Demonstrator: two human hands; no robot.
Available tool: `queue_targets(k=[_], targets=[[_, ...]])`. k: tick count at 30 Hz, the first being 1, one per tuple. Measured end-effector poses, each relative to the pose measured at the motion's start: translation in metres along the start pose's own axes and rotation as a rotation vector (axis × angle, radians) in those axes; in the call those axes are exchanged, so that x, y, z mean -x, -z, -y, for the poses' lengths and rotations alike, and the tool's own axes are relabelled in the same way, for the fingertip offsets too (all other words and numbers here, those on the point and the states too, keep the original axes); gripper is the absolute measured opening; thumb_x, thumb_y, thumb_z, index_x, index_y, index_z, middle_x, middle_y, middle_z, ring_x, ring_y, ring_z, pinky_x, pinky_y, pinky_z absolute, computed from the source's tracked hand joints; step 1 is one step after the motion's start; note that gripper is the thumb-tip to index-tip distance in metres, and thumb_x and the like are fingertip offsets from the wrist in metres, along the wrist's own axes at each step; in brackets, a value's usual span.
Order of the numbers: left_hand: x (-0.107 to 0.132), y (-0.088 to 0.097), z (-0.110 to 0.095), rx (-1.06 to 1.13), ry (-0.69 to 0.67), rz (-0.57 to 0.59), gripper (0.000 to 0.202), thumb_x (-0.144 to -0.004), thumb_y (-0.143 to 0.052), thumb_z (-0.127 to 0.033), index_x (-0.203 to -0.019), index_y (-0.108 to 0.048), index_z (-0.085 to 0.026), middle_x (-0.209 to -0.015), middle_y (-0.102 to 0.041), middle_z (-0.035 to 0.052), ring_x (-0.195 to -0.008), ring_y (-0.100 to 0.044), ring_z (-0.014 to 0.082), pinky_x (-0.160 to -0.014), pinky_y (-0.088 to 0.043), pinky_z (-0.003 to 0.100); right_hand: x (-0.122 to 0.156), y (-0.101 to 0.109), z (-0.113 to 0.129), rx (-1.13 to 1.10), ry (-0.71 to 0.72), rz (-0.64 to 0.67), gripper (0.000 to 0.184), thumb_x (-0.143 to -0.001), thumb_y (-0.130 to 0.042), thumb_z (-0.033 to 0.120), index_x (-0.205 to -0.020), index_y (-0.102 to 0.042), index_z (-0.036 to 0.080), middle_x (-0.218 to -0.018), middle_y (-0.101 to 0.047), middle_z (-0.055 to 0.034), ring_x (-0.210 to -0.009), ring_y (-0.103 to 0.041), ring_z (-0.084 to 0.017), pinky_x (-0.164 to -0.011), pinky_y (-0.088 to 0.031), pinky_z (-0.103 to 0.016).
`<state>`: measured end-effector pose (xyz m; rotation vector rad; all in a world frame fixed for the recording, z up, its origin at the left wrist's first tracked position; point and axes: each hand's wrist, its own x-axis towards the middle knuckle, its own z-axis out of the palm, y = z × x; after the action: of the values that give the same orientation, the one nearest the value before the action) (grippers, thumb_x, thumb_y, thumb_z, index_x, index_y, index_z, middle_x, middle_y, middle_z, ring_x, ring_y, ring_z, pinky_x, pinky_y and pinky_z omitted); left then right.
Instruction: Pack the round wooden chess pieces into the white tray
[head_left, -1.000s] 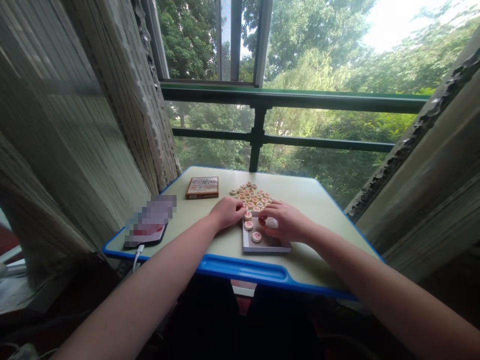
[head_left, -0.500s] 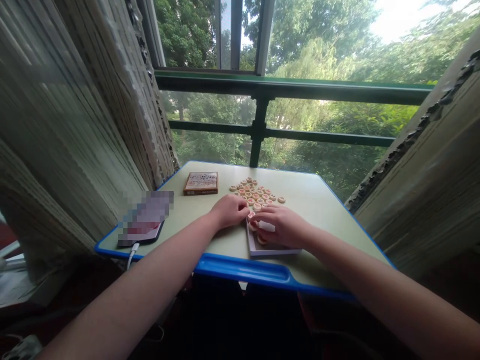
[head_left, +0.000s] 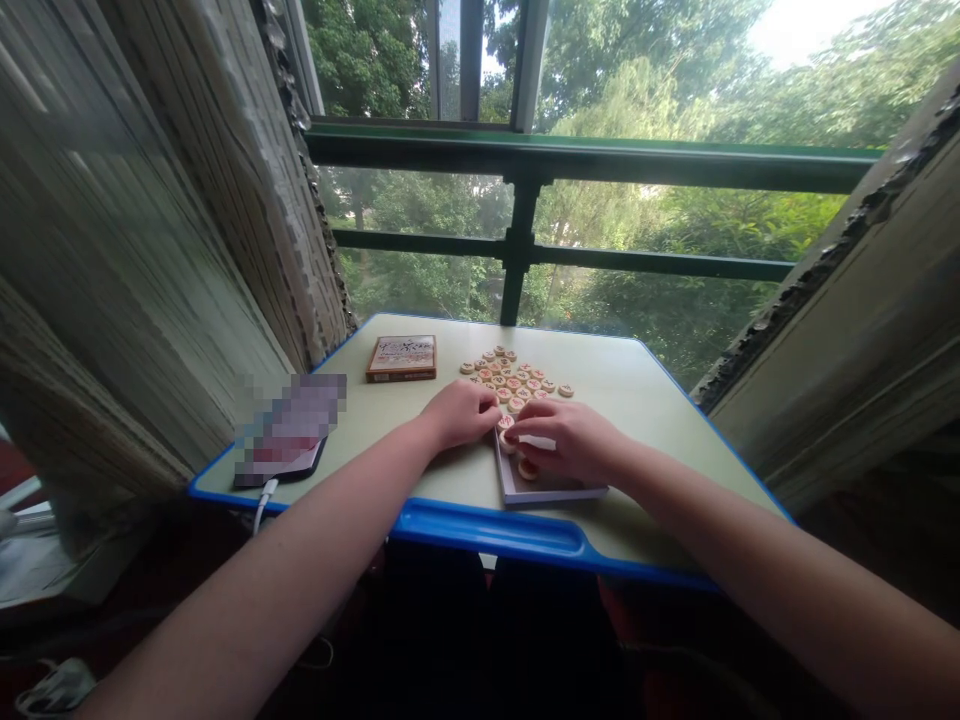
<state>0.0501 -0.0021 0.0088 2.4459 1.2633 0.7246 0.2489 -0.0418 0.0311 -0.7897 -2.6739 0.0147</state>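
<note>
Round wooden discs (head_left: 514, 381) with red markings; left hand (head_left: 461, 412) curled beside the tray (head_left: 551, 489), right hand (head_left: 566, 445) pinching one, I think.

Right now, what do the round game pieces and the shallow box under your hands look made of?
Game pieces: probably wood, pale tan discs with red or dark marks on top. Shallow box: likely cardboard or thin plastic, with grey-white matte walls; the look leaves it open.

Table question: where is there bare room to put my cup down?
The table is bare right of the loose game pieces and between the phone and the left hand. It is crowded where both hands meet at the shallow box, right hand over it.
</note>
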Motion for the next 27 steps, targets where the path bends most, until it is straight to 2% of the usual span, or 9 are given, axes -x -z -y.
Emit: queue_targets(k=[8, 12, 14, 17, 20, 23, 27], targets=[[0.000, 0.000, 0.001, 0.006, -0.008, 0.003, 0.022, -0.073, -0.048, -0.025, -0.057, -0.060, -0.015, -0.054, -0.057, 0.0006, -0.054, -0.045, 0.0116, -0.054, -0.031, 0.024, -0.002, 0.003, 0.004, -0.009, -0.011, 0.022, 0.018, -0.083, -0.052, 0.026, -0.091, -0.068, 0.021, -0.091, -0.064, -0.0070, -0.078, -0.058, -0.015, -0.069, -0.044, -0.025], [0.000, 0.001, 0.001, -0.007, -0.017, -0.005, 0.024, -0.073, -0.048, -0.026, -0.055, -0.059, -0.016, -0.054, -0.056, 0.0004, -0.053, -0.044, 0.0115, -0.054, -0.031, 0.025, -0.001, 0.005, 0.004, -0.014, 0.016, -0.024, 0.022, -0.083, -0.051, 0.027, -0.097, -0.067, 0.020, -0.093, -0.064, -0.0074, -0.079, -0.058, -0.015, -0.068, -0.043, -0.025], [0.000, 0.000, 0.001, -0.002, -0.013, -0.007, 0.023, -0.073, -0.048, -0.026, -0.055, -0.059, -0.016, -0.055, -0.057, 0.0006, -0.054, -0.045, 0.0116, -0.055, -0.031, 0.025, -0.001, 0.008, 0.005, -0.003, 0.014, -0.041, 0.020, -0.083, -0.051, 0.027, -0.093, -0.067, 0.019, -0.090, -0.064, -0.0072, -0.076, -0.057, -0.015, -0.065, -0.042, -0.025], [-0.001, -0.001, 0.003, 0.010, -0.010, -0.006, 0.022, -0.073, -0.048, -0.025, -0.057, -0.060, -0.016, -0.055, -0.058, 0.0007, -0.054, -0.047, 0.0117, -0.055, -0.032, 0.024, -0.001, 0.014, 0.008, 0.037, -0.037, 0.045, 0.017, -0.079, -0.055, 0.030, -0.072, -0.066, 0.018, -0.074, -0.063, -0.0042, -0.062, -0.053, -0.012, -0.056, -0.037, -0.023], [-0.001, -0.001, 0.004, 0.006, -0.009, -0.005, 0.022, -0.073, -0.048, -0.025, -0.056, -0.059, -0.016, -0.054, -0.057, 0.0005, -0.054, -0.046, 0.0118, -0.055, -0.032, 0.025, 0.000, 0.017, 0.010, 0.074, -0.141, 0.169, 0.026, -0.073, -0.061, 0.039, -0.058, -0.062, 0.018, -0.059, -0.060, -0.0016, -0.049, -0.046, -0.010, -0.048, -0.030, -0.023], [0.000, 0.000, 0.004, 0.008, -0.006, -0.009, 0.022, -0.072, -0.048, -0.025, -0.056, -0.060, -0.016, -0.055, -0.057, 0.0006, -0.054, -0.046, 0.0120, -0.055, -0.032, 0.025, -0.001, 0.016, 0.012, 0.073, -0.189, 0.197, 0.024, -0.070, -0.064, 0.040, -0.059, -0.064, 0.018, -0.061, -0.063, -0.0018, -0.050, -0.047, -0.010, -0.048, -0.028, -0.023], [0.000, -0.001, 0.003, 0.023, 0.014, -0.007, 0.021, -0.072, -0.048, -0.026, -0.058, -0.061, -0.015, -0.057, -0.059, 0.0009, -0.056, -0.048, 0.0122, -0.055, -0.033, 0.025, -0.001, 0.016, 0.014, 0.002, -0.162, 0.200, 0.015, -0.071, -0.063, 0.033, -0.068, -0.068, 0.020, -0.074, -0.065, -0.0022, -0.057, -0.052, -0.010, -0.051, -0.031, -0.022]])
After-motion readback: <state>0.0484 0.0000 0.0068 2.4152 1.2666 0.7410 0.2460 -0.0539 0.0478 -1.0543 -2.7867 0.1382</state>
